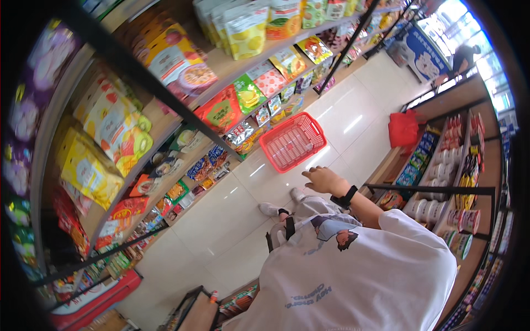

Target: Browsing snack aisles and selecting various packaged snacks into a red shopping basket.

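My right hand (325,181), with a black watch (345,197) on its wrist, reaches out over the tiled floor. Nothing shows in it, and its fingers are loosely bent and somewhat apart. Just beyond the fingertips, a red plastic shopping basket (285,145) rests on the floor, apart from the hand as seen from above. The basket's slatted bottom is visible, with something small and clear near one side. My left hand is out of view. Below me are my white shoes (271,209) and white T-shirt (364,269).
Shelves of fruit snack pouches (247,31) and other packets run along the left. On the right, a low shelf unit holds round tubs (426,210) and bagged snacks. A red bag (403,129) hangs at its end. A person (466,58) is at the far end beside a blue-and-white chest (426,53).
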Tool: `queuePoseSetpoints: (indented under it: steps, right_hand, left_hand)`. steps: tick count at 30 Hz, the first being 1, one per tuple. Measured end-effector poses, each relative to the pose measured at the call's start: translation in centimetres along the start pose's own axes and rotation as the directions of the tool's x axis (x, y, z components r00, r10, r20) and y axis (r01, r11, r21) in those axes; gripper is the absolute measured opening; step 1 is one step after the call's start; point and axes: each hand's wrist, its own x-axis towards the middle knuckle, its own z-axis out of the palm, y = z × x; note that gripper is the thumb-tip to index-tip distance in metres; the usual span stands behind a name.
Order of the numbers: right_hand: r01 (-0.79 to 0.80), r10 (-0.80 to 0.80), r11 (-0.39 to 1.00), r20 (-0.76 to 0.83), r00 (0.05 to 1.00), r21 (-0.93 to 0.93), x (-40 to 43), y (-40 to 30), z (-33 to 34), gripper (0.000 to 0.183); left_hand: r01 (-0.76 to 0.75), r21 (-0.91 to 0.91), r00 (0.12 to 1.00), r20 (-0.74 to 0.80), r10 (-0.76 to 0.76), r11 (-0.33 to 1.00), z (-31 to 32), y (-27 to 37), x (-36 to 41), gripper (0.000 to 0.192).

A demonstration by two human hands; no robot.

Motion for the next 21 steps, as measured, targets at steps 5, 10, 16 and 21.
queuePoseSetpoints:
  steps: [5, 10, 16, 21]
  right_hand:
    - [-0.175, 0.170, 0.971, 0.040, 0.985, 0.164, -1.8, 5.7, 1.0, 0.051]
    - [-0.235, 0.258, 0.905, -0.017, 0.966, 0.354, -4.7, 11.0, 2.9, 0.053]
    - [-0.281, 0.316, 0.831, 0.008, 0.949, 0.481, -7.0, 15.7, 4.5, 0.053]
    - [-0.275, 0.323, 0.809, -0.002, 0.946, 0.519, -6.4, 19.2, 6.0, 0.053]
  left_hand:
    - [-0.204, 0.292, 0.979, 0.032, 0.203, 0.934, -3.0, 1.8, 1.3, 0.029]
    - [-0.257, 0.441, 0.960, 0.018, 0.278, 0.860, -8.4, 6.4, 5.0, 0.031]
    - [0.077, 0.004, 0.943, -0.324, -0.072, 0.997, -13.2, 16.3, 9.4, 0.033]
    - [-0.180, 0.009, 0.937, -0.302, 0.174, 0.984, -11.5, 28.8, 8.4, 0.024]
